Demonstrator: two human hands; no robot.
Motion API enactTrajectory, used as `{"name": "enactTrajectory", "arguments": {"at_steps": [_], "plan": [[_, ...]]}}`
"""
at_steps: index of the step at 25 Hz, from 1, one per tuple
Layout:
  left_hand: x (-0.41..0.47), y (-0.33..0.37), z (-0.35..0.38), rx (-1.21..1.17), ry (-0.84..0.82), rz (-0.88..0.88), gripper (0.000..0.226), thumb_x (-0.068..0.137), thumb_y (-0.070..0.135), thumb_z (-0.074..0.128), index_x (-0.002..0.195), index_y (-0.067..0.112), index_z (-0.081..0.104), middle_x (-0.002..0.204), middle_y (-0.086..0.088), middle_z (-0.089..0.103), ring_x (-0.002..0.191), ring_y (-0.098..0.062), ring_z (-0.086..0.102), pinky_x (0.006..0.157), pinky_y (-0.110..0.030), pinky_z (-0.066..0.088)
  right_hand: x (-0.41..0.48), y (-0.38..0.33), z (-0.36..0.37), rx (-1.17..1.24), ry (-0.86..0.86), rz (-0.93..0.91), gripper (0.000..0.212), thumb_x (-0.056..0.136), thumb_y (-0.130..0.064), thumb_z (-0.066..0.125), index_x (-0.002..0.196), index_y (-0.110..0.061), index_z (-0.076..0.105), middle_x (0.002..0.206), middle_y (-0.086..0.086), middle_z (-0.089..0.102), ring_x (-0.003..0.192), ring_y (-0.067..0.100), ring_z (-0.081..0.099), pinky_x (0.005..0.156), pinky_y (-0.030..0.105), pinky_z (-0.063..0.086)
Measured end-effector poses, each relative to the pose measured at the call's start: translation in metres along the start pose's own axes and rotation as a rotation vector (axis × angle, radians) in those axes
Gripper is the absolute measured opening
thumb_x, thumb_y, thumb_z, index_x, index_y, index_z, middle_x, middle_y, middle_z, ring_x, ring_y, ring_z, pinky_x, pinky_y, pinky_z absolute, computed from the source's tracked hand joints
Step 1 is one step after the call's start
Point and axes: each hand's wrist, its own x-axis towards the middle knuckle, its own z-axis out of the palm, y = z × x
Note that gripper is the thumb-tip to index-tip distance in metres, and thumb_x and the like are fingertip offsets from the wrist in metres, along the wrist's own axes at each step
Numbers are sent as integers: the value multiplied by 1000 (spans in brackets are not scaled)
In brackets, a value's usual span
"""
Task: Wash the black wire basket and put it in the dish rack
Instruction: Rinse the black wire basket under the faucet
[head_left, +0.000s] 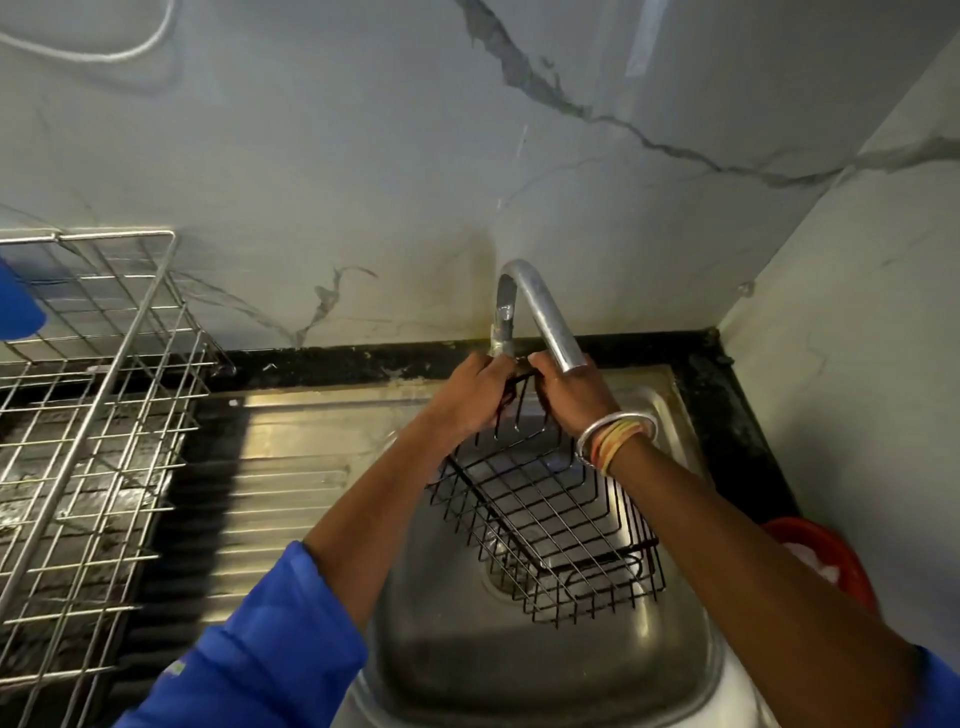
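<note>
The black wire basket (550, 525) is held over the steel sink (467, 654), right below the curved metal tap (540, 317). It is a rectangular basket of thin dark wire. The floor is a grid of squares, and the low sides are made of close upright wires that end in short prongs along the rim. It hangs tilted, with the far end raised at the tap's mouth and the near end dipping down into the basin above the drain. The sink's shiny bottom shows through the mesh.

Both hands meet at the raised far end. The left hand (475, 397) has its fingers curled around the rim wires. The right hand (571, 400) grips the same edge just beside it, the fingers wrapped over the wire, with bangles (618, 436) on its wrist. Blue sleeves (260, 649) cover the upper forearms.

To the left of the basin lies the ribbed draining board (291, 467), and beyond it the silver wire dish rack (93, 415) stands on the dark tabletop (337, 361). A red bowl (831, 561) sits at the right edge, partly hidden behind the right forearm.
</note>
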Motion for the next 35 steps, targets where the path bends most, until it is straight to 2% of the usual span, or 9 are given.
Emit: {"name": "enactTrajectory", "arguments": {"at_steps": [3, 7, 10, 13, 16, 21, 25, 28, 35], "plan": [[-5, -7, 13, 52, 137, -107, 49, 105, 29, 44, 58, 18, 46, 48, 4, 39, 43, -11, 33, 54, -28, 27, 2, -3, 8, -9, -27, 55, 45, 89, -53, 51, 96, -9, 61, 80, 6, 60, 65, 19, 56, 60, 31, 46], [-6, -21, 19, -124, 270, -219, 41, 103, 30, 49, 66, 13, 58, 59, -3, 48, 56, -17, 41, 60, -33, 31, -4, -7, 15, -153, -211, -36, 77, 71, -85, 33, 99, -21, 65, 90, 5, 68, 82, 20, 65, 76, 39, 53], [-13, -22, 19, -186, 294, -236, 36, 103, 26, 49, 72, 11, 60, 61, -2, 46, 56, -15, 40, 56, -30, 30, -18, -5, 5, -169, -337, -100, 76, 81, -83, 26, 124, -29, 58, 113, 3, 66, 103, 18, 62, 94, 37, 44], [-22, -21, 20, -177, 264, -243, 28, 101, 20, 46, 77, 11, 56, 61, -2, 41, 56, -15, 35, 53, -30, 27, -13, 4, -5, -165, -390, 78, 80, 90, -74, 12, 146, -22, 37, 144, 14, 45, 130, 30, 44, 102, 42, 33], [-20, -21, 15, -60, 295, -211, 32, 99, 21, 47, 68, 12, 52, 59, -3, 40, 55, -16, 35, 54, -31, 27, -11, 1, -1, -128, -297, 195, 79, 94, -69, 18, 146, -13, 36, 146, 18, 41, 132, 31, 41, 105, 40, 32], [-17, -11, -2, 46, 391, -146, 45, 97, 18, 47, 52, 14, 41, 49, 1, 37, 49, -19, 31, 55, -30, 28, -10, -17, 17, -98, -320, 158, 78, 95, -67, 15, 147, -12, 34, 144, 18, 43, 129, 29, 45, 102, 38, 34], [-22, -5, -9, -65, 326, -159, 36, 98, 13, 44, 62, 8, 43, 54, -2, 37, 41, -9, 36, 47, -25, 30, 2, -13, 21, -32, -328, 150, 88, 86, -78, 19, 148, -18, 35, 149, 13, 39, 134, 30, 40, 108, 45, 30], [-32, -1, -12, -63, 300, -136, 29, 101, 15, 43, 73, 8, 49, 63, -8, 38, 37, -3, 36, 37, -13, 30, 19, 8, 18, -78, -305, 127, 76, 94, -66, 25, 146, -12, 35, 147, 23, 39, 132, 38, 40, 111, 49, 32], [-60, -24, -33, -261, 302, -242, 45, 105, 25, 42, 60, 20, 41, 49, 5, 35, 41, -9, 25, 39, -21, 19, 25, 39, 3, -201, -278, 199, 84, 87, -76, 30, 143, -14, 42, 144, 13, 45, 128, 32, 45, 104, 39, 33]]}}
